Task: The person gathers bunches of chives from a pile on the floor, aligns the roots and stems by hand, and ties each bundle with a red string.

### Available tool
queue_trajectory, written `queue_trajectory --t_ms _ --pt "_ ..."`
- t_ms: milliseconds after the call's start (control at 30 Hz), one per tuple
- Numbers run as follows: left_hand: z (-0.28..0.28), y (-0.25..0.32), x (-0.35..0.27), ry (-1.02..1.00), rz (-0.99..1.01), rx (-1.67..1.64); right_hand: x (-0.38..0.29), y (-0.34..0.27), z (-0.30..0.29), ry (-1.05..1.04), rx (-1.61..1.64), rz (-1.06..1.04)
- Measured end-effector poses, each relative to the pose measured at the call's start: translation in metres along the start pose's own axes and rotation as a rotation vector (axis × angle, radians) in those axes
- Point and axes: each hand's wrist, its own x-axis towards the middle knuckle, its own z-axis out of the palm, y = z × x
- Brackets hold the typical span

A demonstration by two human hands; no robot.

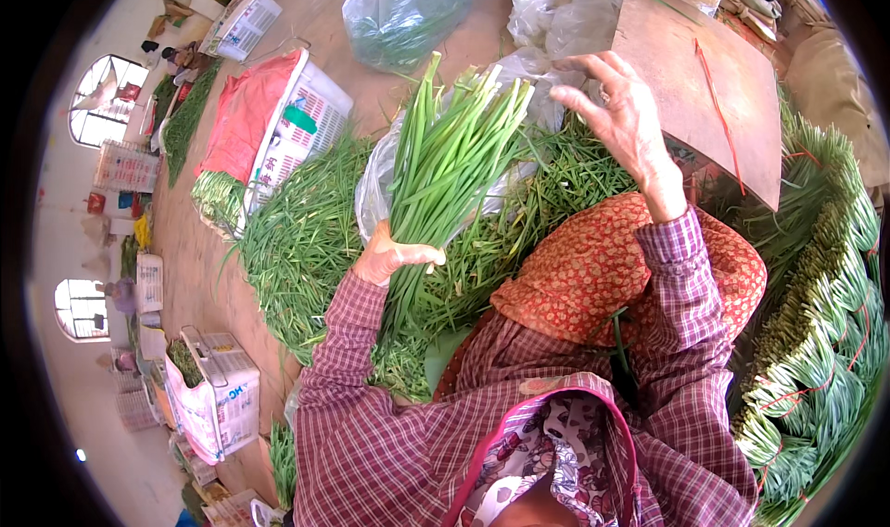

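My left hand (395, 254) grips a loose bunch of garlic chives (455, 158) low on its leaves, with the pale cut ends pointing away from me. My right hand (622, 113) is raised to the right of those ends, fingers apart and holding nothing. A clear plastic bag (375, 186) lies partly hidden behind the bunch. Beneath and around it spreads a heap of loose green leaves (306, 249). A low board (685, 75) stands beyond my right wrist, with a red tie (719, 113) lying across it.
Tied chive bundles (813, 360) are stacked along my right side. To the left stands a white plastic crate (306, 127) with a red cloth (247, 110) over chives. A bag of greens (407, 19) sits ahead. Another crate (233, 395) is farther left.
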Motion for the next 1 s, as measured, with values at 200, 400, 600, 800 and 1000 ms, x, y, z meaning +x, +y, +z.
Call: queue_trajectory --t_ms 200,400,600,800,1000 --pt "-0.001 -0.003 -0.002 0.011 0.003 -0.048 0.006 -0.010 0.027 0.103 0.023 -0.065" --pt "0.014 0.020 0.007 -0.072 -0.092 -0.051 0.030 0.032 0.016 0.447 0.375 0.146" --pt "-0.021 0.002 -0.010 -0.104 -0.168 -0.149 0.025 0.122 -0.068 0.561 0.072 0.132" --pt "-0.018 0.012 -0.008 -0.162 -0.170 -0.165 -0.006 0.005 -0.006 -0.258 0.079 0.144" --pt "-0.028 0.002 0.002 -0.320 -0.149 -0.195 -0.011 -0.013 0.029 -0.602 0.505 0.221"
